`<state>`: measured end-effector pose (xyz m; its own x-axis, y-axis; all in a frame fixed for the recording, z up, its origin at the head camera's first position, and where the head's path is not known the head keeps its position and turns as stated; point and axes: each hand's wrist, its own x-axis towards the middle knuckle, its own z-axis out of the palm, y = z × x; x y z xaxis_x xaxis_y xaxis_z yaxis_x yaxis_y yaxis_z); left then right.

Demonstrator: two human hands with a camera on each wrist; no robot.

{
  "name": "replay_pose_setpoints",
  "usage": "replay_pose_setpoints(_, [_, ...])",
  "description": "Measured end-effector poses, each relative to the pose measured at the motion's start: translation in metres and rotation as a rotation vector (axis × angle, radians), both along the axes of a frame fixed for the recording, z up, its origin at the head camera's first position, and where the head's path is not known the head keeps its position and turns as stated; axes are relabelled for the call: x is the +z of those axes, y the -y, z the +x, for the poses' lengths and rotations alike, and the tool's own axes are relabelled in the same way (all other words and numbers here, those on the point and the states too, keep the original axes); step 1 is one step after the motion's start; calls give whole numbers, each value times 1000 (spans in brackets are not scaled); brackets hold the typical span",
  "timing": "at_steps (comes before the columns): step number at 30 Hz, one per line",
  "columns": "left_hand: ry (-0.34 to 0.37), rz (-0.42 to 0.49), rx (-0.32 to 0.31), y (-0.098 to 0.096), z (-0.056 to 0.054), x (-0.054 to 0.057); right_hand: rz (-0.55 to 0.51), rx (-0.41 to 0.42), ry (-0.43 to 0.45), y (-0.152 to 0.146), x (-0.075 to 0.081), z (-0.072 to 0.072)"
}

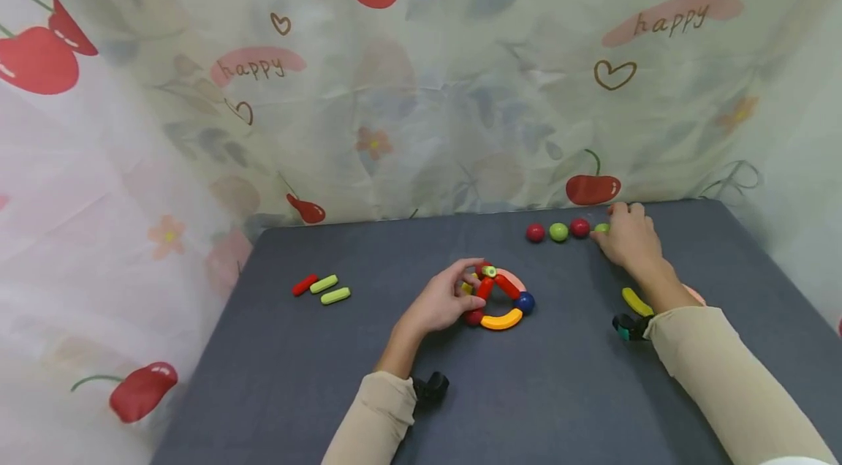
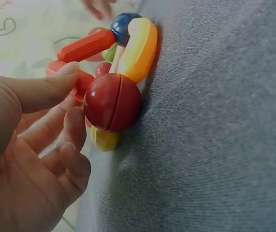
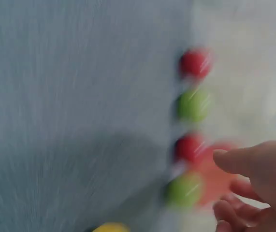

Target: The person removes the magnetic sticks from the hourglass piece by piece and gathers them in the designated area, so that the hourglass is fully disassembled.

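Observation:
My left hand (image 1: 439,303) pinches a red rod (image 2: 79,82) of a small magnetic-rod structure on the dark table, between thumb and fingers. Its ring joins a dark red ball (image 2: 112,102), a blue ball (image 1: 523,303), a yellow-orange curved rod (image 1: 502,320) and a pink curved rod (image 1: 511,278). Inside, red straight rods rise and lean together, with a light green rod end (image 1: 490,271) near the top. My right hand (image 1: 630,237) is at the table's back edge beside a green ball (image 3: 185,189), thumb and fingers apart. The right wrist view is blurred.
Left of the green ball stand a red ball (image 1: 579,227), another green ball (image 1: 558,232) and another red ball (image 1: 536,232). A yellow curved rod (image 1: 636,302) lies by my right wrist. Leftward lie a red rod (image 1: 305,285) and two light green rods (image 1: 335,295). A printed curtain (image 1: 460,121) hangs behind.

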<state>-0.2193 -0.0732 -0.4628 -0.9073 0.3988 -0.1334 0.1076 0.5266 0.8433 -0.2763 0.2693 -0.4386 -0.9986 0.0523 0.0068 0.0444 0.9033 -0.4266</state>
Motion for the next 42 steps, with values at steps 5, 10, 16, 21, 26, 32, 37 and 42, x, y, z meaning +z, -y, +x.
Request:
replay_pose_setpoints(5, [26,-44,43,2,3,1,-127,274,30,41,9,35])
replay_pose_setpoints(10, [22,-96,30,1,3,0,-228,456,98,73,-16,65])
replay_pose_setpoints(16, [-10,-189,-18,-1,5,-3,-256,433,70,83,-36,76])
replay_pose_setpoints(21, [-79,-219,-19,0,12,0,-271,427,92,84,-38,74])
replay_pose_setpoints(26, [-206,-267,62,26,9,11,-285,415,107,84,-40,72])
replay_pose_setpoints(32, [-312,-456,263,100,-13,18,-288,405,108,84,-39,72])
replay_pose_setpoints(37, [-328,-650,388,149,-32,9,-277,397,114,84,-37,71])
replay_pose_setpoints(42, [-263,-708,413,166,-39,3,-259,394,126,87,-35,70])
